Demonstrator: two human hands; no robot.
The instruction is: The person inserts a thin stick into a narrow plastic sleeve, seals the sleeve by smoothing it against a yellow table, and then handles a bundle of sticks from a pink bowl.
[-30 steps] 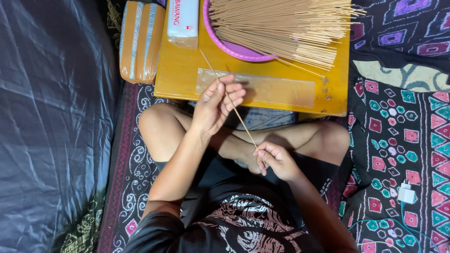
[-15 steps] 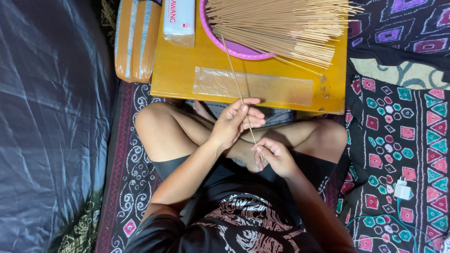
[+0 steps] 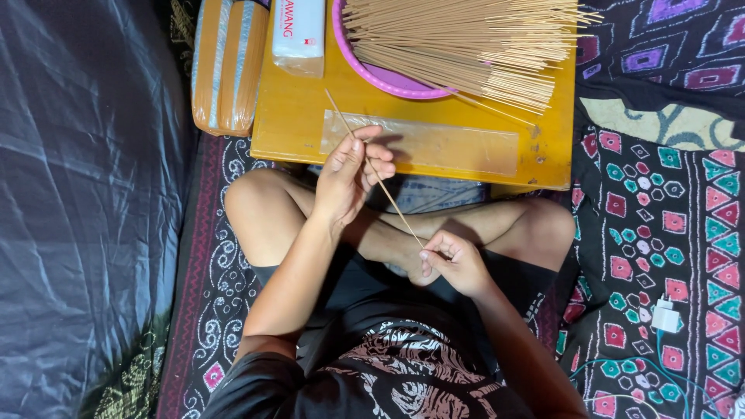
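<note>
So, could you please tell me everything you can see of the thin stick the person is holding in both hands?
The thin stick is a single pale tan sliver, wood or bamboo by its look, straight and bare. It slants from upper left, over the yellow board, down to the right above the crossed legs. The left hand pinches it near its upper part; the right hand grips its lower end. Its top end sticks out free.

One pink bowl (image 3: 380, 77), one white packet (image 3: 299, 31), two hands.
</note>
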